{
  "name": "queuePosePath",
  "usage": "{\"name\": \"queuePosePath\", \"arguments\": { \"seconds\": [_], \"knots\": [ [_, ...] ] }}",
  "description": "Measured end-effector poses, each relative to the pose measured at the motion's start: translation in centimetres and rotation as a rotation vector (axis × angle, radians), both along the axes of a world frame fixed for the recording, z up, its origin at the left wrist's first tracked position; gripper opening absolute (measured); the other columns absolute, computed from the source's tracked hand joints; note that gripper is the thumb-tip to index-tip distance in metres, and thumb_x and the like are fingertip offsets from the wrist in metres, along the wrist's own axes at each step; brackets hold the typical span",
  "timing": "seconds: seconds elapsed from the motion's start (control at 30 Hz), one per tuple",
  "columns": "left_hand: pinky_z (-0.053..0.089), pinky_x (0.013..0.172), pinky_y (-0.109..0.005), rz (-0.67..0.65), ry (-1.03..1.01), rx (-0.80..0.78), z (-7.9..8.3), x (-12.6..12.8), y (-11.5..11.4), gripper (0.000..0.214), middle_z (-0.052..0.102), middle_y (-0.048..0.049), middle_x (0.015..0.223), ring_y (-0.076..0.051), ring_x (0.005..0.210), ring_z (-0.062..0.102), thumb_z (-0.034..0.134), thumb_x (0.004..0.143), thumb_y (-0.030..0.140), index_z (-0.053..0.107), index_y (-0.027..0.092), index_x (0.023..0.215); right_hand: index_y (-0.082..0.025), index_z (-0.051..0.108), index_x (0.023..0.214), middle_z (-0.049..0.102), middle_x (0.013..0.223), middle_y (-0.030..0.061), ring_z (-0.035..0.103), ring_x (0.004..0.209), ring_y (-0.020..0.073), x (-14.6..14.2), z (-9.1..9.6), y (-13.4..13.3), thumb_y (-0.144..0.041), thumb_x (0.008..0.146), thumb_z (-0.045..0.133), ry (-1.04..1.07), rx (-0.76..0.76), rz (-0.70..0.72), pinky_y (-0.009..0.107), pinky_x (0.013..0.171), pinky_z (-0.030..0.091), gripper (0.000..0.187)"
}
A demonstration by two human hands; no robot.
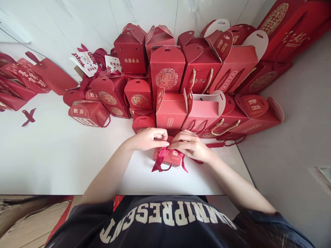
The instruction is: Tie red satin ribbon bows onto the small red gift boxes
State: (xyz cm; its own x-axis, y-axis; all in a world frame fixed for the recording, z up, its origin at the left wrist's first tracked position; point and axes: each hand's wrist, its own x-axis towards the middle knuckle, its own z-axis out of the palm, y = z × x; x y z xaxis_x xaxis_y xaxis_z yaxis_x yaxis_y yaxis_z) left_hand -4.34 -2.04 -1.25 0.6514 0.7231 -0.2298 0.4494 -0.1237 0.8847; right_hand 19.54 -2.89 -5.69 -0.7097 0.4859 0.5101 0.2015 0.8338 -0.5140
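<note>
A small red gift box [172, 159] with pale lettering rests on the white table in front of me, a dark red cord handle looping at its near side. Across its top lies a shiny crimson ribbon [160, 159], its tails hanging down the front. My left hand [154, 138] pinches the ribbon from the left, thumb against fingers. From the right, my right hand [188, 143] closes over the ribbon at the same spot, its fingers bent and pressed together. The ribbon's knot or loop is partly hidden by my fingers.
Stacked red gift boxes [167, 73] line the wall behind my hands. A bundle of ribbons with white tags [86, 62] lies at the back left. Red bags [51, 74] stand far left, near a small loose bow [28, 117]. Cardboard [33, 220] sits below the table edge.
</note>
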Motion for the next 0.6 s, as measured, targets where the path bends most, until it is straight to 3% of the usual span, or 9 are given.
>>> {"name": "queuePosePath", "arguments": {
  "seconds": [0.2, 0.4, 0.5, 0.6],
  "knots": [
    [0.035, 0.059, -0.023, 0.055, 0.019, 0.063, -0.5, 0.4, -0.4, 0.035, 0.058, 0.0032, 0.07, -0.01, 0.061, 0.046, 0.078, 0.07, 0.041, 0.054, 0.018, 0.08, -0.026, 0.071, 0.103, 0.07, 0.096, 0.0061, 0.062, 0.088, 0.0207, 0.0, 0.1, 0.0, -0.022, 0.099, 0.05, -0.023, -0.006, 0.002, 0.038, 0.078, 0.048, 0.022],
    [0.042, 0.066, -0.024, 0.084, 0.038, 0.201, -0.3, 0.8, -1.6, 0.019, 0.067, 0.0017, 0.081, -0.013, 0.073, 0.061, 0.07, 0.078, 0.027, 0.055, 0.019, 0.087, -0.023, 0.063, 0.109, 0.07, 0.104, 0.0062, 0.064, 0.097, 0.0206, -0.2, -0.2, -0.7, -0.02, 0.094, 0.057, 0.084, -0.212, -0.066, 0.04, 0.091, 0.05, 0.016],
    [0.045, 0.073, -0.025, 0.131, 0.118, 0.412, -0.2, 1.3, -3.1, 0.015, 0.071, 0.0017, 0.089, -0.015, 0.082, 0.066, 0.066, 0.08, 0.021, 0.058, 0.022, 0.092, -0.024, 0.063, 0.102, 0.07, 0.098, 0.0052, 0.064, 0.091, 0.0207, -0.4, -0.4, -1.1, -0.023, 0.093, 0.059, 0.088, -0.24, -0.128, 0.04, 0.087, 0.05, 0.009],
    [0.044, 0.066, -0.026, 0.204, 0.286, 0.735, -0.8, 2.1, -4.9, 0.01, 0.069, 0.0015, 0.084, -0.015, 0.076, 0.065, 0.059, 0.085, 0.015, 0.059, 0.022, 0.092, -0.023, 0.062, 0.097, 0.068, 0.093, 0.0045, 0.062, 0.088, 0.0203, -0.6, -0.5, -1.5, -0.021, 0.093, 0.059, 0.1, -0.239, -0.177, 0.039, 0.083, 0.049, 0.005]
  ]
}}
